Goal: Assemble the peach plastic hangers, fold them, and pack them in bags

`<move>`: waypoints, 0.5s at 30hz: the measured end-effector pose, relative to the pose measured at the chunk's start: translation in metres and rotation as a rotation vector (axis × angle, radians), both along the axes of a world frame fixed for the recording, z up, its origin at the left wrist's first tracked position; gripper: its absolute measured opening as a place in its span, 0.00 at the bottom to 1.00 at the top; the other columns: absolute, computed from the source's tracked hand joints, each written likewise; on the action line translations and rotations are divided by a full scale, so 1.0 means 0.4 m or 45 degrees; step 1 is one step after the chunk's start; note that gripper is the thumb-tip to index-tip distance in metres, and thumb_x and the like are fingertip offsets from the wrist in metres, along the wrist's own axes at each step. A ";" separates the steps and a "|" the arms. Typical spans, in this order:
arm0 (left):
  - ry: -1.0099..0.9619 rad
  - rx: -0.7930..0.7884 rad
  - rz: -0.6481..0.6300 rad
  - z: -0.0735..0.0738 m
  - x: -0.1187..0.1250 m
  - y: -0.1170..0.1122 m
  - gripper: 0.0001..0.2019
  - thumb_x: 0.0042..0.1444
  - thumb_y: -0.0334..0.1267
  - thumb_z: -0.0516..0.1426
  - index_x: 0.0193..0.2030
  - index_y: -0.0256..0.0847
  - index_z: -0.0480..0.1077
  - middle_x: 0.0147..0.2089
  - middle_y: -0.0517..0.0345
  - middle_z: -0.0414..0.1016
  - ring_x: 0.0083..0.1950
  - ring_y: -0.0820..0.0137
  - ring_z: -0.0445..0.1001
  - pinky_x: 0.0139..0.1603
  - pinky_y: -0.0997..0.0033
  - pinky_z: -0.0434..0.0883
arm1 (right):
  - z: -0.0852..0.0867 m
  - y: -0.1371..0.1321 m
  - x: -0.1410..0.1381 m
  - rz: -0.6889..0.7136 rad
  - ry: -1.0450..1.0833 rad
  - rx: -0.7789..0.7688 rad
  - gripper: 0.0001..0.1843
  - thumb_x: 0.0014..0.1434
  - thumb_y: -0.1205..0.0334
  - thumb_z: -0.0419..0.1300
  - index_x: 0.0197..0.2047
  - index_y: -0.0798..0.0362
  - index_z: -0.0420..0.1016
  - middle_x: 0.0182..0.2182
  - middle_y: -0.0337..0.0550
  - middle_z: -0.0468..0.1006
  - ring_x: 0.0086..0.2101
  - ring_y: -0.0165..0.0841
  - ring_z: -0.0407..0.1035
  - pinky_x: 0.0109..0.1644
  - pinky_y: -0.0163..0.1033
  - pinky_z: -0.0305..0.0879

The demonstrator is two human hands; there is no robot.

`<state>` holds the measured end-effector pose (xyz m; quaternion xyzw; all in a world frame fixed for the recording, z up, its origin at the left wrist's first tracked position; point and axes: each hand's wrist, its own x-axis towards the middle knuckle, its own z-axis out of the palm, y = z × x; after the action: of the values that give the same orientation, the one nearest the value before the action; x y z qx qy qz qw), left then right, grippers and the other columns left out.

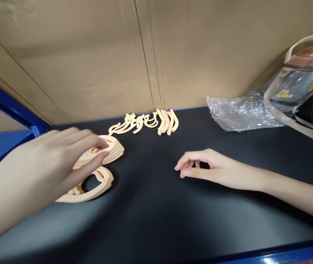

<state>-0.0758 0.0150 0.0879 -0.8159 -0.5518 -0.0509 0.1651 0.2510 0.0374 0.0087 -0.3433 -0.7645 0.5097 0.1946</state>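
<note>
Touching stacked cream plastic frames (115,150), the left hand (43,168) spreads open; the right hand (217,170) rests loosely curled, empty.

We count two hands at one black table (156,212), the left hand (48,161) and the right hand (211,169); two piles of cream frames (102,185), the upper pile (115,150) about four deep; four curved arms (167,123) beside an uncountable tangle of smaller pieces (130,124); one plastic bag (239,113); one brown-lidded bottle (302,77).

Our left grip (62,161) spreads over stacked cream plastic frames (112,151); to its right, our right grip (208,168) rests loosely curled on the black desk (156,212).
</note>
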 end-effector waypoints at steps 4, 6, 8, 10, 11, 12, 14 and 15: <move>0.169 -0.191 0.096 0.010 0.084 0.117 0.19 0.64 0.47 0.43 0.43 0.44 0.72 0.45 0.51 0.77 0.45 0.57 0.75 0.40 0.61 0.68 | -0.004 -0.001 0.000 0.008 0.009 -0.005 0.14 0.64 0.50 0.59 0.46 0.49 0.77 0.38 0.38 0.81 0.38 0.30 0.72 0.43 0.34 0.64; 0.247 -0.202 0.038 -0.009 0.119 0.166 0.18 0.65 0.46 0.44 0.46 0.42 0.73 0.46 0.50 0.77 0.49 0.56 0.75 0.44 0.61 0.68 | -0.005 -0.002 0.000 0.010 0.021 -0.008 0.14 0.64 0.50 0.59 0.46 0.49 0.77 0.38 0.37 0.81 0.38 0.29 0.72 0.43 0.34 0.64; 0.337 -0.196 0.003 -0.039 0.149 0.199 0.17 0.64 0.43 0.47 0.44 0.36 0.74 0.46 0.44 0.78 0.50 0.53 0.75 0.48 0.59 0.68 | -0.004 -0.002 -0.001 0.006 0.022 -0.005 0.13 0.64 0.51 0.59 0.46 0.49 0.77 0.38 0.37 0.81 0.37 0.28 0.72 0.42 0.33 0.64; 0.402 -0.192 -0.012 -0.072 0.175 0.212 0.16 0.63 0.41 0.50 0.43 0.31 0.75 0.46 0.39 0.78 0.49 0.52 0.75 0.50 0.57 0.67 | -0.003 -0.004 -0.001 0.007 0.016 0.000 0.13 0.65 0.51 0.59 0.46 0.49 0.77 0.38 0.37 0.81 0.37 0.28 0.71 0.42 0.33 0.64; 0.424 -0.193 -0.016 -0.086 0.187 0.212 0.16 0.63 0.40 0.51 0.41 0.30 0.75 0.45 0.39 0.79 0.48 0.52 0.76 0.50 0.57 0.67 | -0.002 -0.004 -0.001 0.011 0.015 0.004 0.13 0.65 0.51 0.59 0.46 0.49 0.77 0.38 0.37 0.81 0.37 0.28 0.71 0.42 0.33 0.64; 0.438 -0.191 -0.016 -0.098 0.197 0.207 0.16 0.63 0.40 0.51 0.40 0.30 0.76 0.43 0.39 0.79 0.47 0.52 0.77 0.50 0.57 0.67 | -0.002 -0.005 -0.001 0.014 0.015 0.005 0.13 0.65 0.52 0.59 0.46 0.49 0.77 0.38 0.37 0.80 0.37 0.28 0.71 0.42 0.33 0.64; 0.449 -0.173 -0.014 -0.114 0.216 0.189 0.16 0.64 0.39 0.50 0.37 0.30 0.76 0.40 0.39 0.80 0.45 0.52 0.77 0.48 0.57 0.68 | -0.002 -0.006 0.000 0.019 0.013 0.002 0.13 0.65 0.52 0.58 0.46 0.49 0.77 0.37 0.37 0.80 0.37 0.28 0.71 0.42 0.33 0.65; 0.449 -0.156 -0.013 -0.119 0.224 0.177 0.17 0.64 0.38 0.49 0.37 0.30 0.76 0.39 0.39 0.80 0.44 0.52 0.78 0.47 0.57 0.69 | -0.003 -0.006 0.000 0.020 0.013 -0.001 0.13 0.65 0.52 0.58 0.46 0.49 0.77 0.37 0.37 0.80 0.37 0.28 0.71 0.42 0.33 0.65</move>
<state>0.0138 0.0857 0.0403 -0.8234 -0.5124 0.1258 0.2089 0.2512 0.0350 0.0077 -0.3350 -0.7659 0.5133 0.1943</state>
